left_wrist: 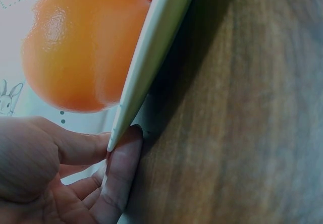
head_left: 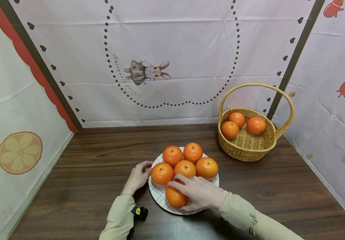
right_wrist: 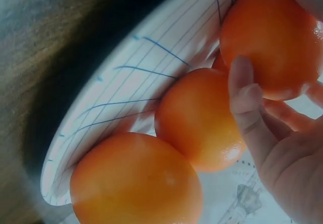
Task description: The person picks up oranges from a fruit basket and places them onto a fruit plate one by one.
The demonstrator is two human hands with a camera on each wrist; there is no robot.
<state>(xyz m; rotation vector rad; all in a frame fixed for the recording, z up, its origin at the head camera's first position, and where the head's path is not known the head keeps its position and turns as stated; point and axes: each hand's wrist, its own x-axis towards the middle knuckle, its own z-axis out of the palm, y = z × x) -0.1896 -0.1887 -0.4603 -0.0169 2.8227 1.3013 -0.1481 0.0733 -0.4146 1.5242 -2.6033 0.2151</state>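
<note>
A white plate (head_left: 163, 200) with a dark grid pattern bears several oranges, such as one orange (head_left: 161, 173) at its left. My left hand (head_left: 138, 177) is at the plate's left edge; in the left wrist view its thumb and a finger pinch the plate rim (left_wrist: 139, 67). My right hand (head_left: 202, 191) curls its fingers and thumb round the nearest orange (head_left: 176, 197), at the front of the plate. In the right wrist view that orange (right_wrist: 272, 37) sits between thumb and fingers, beside other oranges. Whether it touches the plate I cannot tell.
A woven basket (head_left: 235, 151) with a tall handle stands at the back right of the dark wooden table (head_left: 100, 156). Three oranges (head_left: 256, 125) lie in it. Printed cloth walls (head_left: 190, 50) close off the back and sides.
</note>
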